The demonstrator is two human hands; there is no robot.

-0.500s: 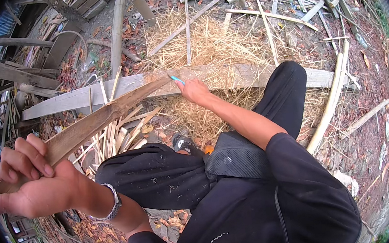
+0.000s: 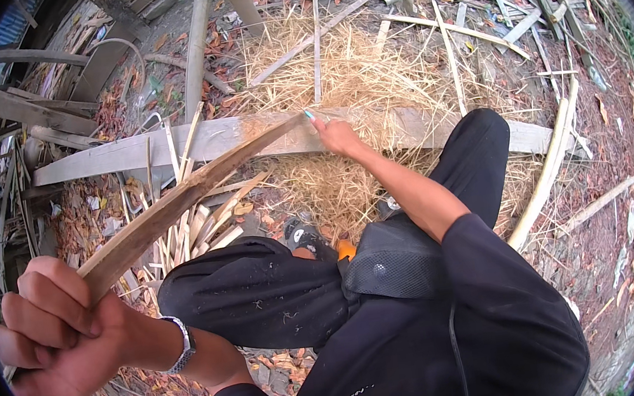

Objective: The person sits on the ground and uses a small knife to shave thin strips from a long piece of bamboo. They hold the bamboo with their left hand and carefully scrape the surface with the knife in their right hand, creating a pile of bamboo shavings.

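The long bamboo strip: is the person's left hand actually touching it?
Touching. The head view shows the left hand with fingers wrapped around the near end of the bamboo strip.

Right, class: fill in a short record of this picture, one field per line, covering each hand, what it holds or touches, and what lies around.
left hand: left hand, fingers closed around the near end of a bamboo strip
right hand: right hand, at the strip's far end, gripping a small tool with a teal handle
support: grey plank lying across the ground
surroundings: straw pile, split bamboo pieces, dry leaves
posture: person seated, black trousers
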